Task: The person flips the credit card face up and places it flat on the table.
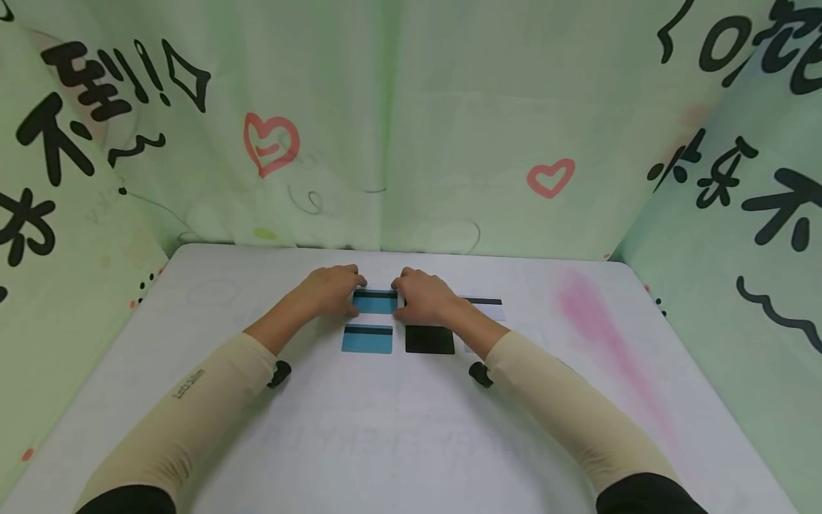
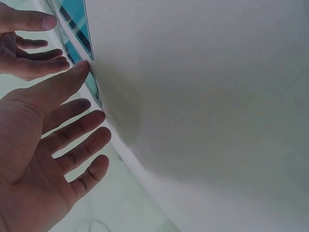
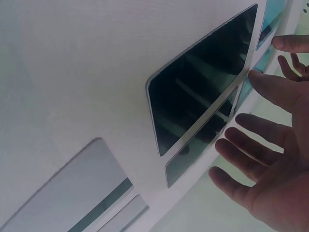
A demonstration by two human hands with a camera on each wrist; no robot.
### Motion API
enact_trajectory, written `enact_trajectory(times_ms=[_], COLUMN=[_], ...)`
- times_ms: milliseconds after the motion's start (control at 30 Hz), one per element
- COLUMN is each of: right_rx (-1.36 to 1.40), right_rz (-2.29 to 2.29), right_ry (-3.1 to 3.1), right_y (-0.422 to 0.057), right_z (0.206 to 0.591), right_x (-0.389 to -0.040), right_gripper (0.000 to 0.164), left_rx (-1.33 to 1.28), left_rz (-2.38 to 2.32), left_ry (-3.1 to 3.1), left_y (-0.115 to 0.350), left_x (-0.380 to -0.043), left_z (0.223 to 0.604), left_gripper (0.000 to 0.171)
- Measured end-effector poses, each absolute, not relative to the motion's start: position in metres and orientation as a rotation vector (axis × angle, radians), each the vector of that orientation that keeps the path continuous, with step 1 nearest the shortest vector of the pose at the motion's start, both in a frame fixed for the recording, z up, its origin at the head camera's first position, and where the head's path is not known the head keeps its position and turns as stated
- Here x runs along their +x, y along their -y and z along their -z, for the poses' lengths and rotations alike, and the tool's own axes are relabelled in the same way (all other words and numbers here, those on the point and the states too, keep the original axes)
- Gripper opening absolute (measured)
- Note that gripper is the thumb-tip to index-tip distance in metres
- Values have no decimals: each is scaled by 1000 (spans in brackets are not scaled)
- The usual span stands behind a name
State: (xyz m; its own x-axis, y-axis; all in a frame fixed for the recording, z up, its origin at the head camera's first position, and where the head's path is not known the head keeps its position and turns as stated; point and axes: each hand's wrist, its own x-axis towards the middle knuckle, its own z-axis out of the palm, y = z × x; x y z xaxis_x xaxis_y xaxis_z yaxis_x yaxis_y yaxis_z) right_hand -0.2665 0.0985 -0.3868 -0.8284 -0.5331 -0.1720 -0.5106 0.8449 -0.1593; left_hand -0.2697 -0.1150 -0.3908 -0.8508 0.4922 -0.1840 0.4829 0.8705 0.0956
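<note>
A blue card (image 1: 375,304) with a dark stripe lies flat in the back row, between my two hands. My left hand (image 1: 327,291) touches its left edge, with thumb and fingers extended in the left wrist view. On the other side, my right hand (image 1: 425,294) touches its right edge, also with fingers extended. In front lie a second blue card (image 1: 367,341) and a black card (image 1: 429,341). Another black card (image 3: 198,151) in the back row is mostly covered by my right hand in the head view.
Right of the black cards lie a pale striped card (image 1: 489,310) and a nearer pale card (image 3: 72,186), partly behind my right forearm in the head view. The white table (image 1: 385,442) bears a pink smear. Green curtains (image 1: 449,128) with drawings stand behind and at both sides.
</note>
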Motion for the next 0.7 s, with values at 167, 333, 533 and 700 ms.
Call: enact_trajectory(times_ms=[167, 333, 533, 700], right_rx=[-805, -795, -790, -782], right_rz=[146, 142, 154, 172], right_ry=[-2802, -2800, -2792, -2788], right_y=[-98, -98, -96, -96], right_z=[389, 388, 385, 385], right_x=[-271, -272, -271, -273], right_gripper=[50, 51, 50, 50], left_rx=[758, 758, 778, 774], left_rz=[-60, -52, -35, -36], left_ry=[-2835, -2827, -2819, -2812], left_y=[116, 114, 113, 113], left_x=[-272, -274, -277, -278], left_z=[390, 390, 390, 391], left_gripper=[58, 55, 52, 50])
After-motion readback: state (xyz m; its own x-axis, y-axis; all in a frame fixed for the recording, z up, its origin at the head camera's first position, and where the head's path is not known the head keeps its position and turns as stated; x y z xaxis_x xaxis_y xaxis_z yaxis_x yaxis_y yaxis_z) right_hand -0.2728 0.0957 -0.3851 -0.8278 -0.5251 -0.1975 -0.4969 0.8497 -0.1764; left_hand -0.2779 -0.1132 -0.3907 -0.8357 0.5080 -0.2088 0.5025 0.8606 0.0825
